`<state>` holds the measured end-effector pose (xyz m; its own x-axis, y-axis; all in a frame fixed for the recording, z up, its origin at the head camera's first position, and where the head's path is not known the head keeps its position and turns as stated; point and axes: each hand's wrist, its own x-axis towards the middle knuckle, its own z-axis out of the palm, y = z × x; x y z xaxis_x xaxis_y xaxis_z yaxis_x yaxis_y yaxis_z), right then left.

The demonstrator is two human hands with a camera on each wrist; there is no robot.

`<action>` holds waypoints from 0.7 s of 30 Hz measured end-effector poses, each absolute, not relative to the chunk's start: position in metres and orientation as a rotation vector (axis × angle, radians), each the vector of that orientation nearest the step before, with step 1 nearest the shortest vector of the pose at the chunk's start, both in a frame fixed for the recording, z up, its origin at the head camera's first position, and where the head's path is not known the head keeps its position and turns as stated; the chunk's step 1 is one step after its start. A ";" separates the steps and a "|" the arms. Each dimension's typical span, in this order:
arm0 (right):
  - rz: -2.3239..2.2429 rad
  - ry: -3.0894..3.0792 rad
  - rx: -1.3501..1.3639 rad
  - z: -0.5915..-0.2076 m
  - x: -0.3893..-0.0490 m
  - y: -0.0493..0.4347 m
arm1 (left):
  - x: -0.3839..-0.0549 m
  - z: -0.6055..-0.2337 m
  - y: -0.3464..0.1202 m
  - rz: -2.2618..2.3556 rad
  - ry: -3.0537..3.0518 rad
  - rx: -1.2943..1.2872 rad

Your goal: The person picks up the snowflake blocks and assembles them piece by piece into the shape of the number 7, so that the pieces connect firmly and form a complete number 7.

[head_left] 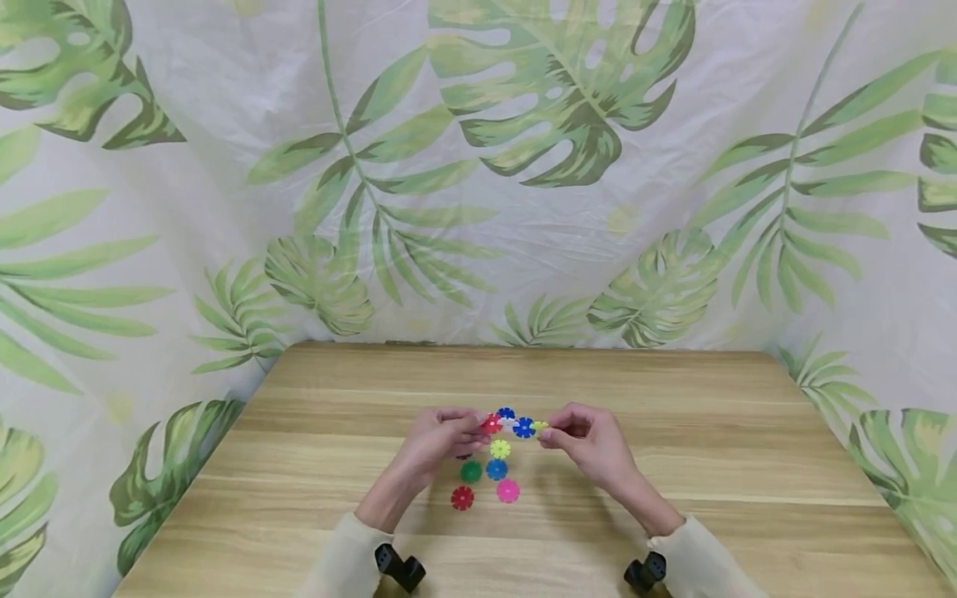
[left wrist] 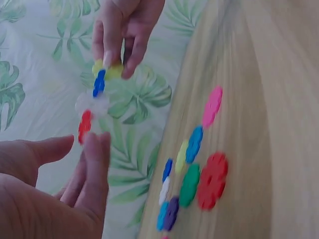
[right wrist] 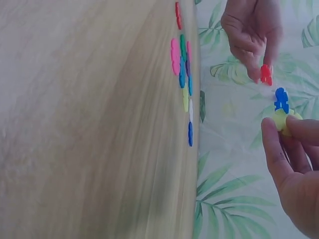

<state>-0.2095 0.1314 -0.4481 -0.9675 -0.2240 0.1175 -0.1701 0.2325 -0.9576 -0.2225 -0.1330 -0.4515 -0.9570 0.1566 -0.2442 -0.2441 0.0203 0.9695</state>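
Note:
A short chain of notched plastic discs hangs in the air above the table: a red disc (left wrist: 85, 126), a clear whitish disc (left wrist: 92, 103), a blue disc (left wrist: 99, 83) and a yellow disc (left wrist: 113, 70). My right hand (head_left: 596, 446) pinches the yellow disc between thumb and fingers at the chain's right end. At the other end, my left hand (head_left: 437, 446) has its thumb and straight fingers spread around the red disc. In the left wrist view a gap shows between that thumb and the disc; whether the fingertips touch it I cannot tell.
On the wooden table (head_left: 673, 531) below lie several loose discs, among them a red disc (head_left: 463, 498), a green disc (head_left: 471, 472), a pink disc (head_left: 508, 491), a light blue disc (head_left: 497, 469) and a yellow-green disc (head_left: 500, 449). A leaf-patterned cloth (head_left: 538, 249) hangs behind the table.

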 end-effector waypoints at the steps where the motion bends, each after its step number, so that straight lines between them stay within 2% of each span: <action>1: -1.888 2.419 -0.376 -0.448 -0.210 0.132 | -0.224 -0.450 -0.136 1.997 2.065 -0.079; 6: -1.902 2.410 -0.338 -0.447 -0.210 0.140 | -0.231 -0.449 -0.155 1.756 2.417 -0.006; 11: -1.918 2.400 -0.331 -0.446 -0.210 0.146 | -0.237 -0.455 -0.174 1.325 2.741 0.211; 16: -1.915 2.347 -0.360 -0.448 -0.210 0.145 | -0.240 -0.467 -0.188 1.039 2.813 0.357; 21: -1.909 2.349 -0.374 -0.450 -0.209 0.145 | -0.247 -0.474 -0.196 0.969 2.794 0.441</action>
<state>-0.2095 0.1455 -0.4495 -0.9657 -0.2458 0.0831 -0.1316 0.1879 -0.9733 -0.2465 -0.1957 -0.4739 -0.9453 0.3230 -0.0466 0.2248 0.7479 0.6245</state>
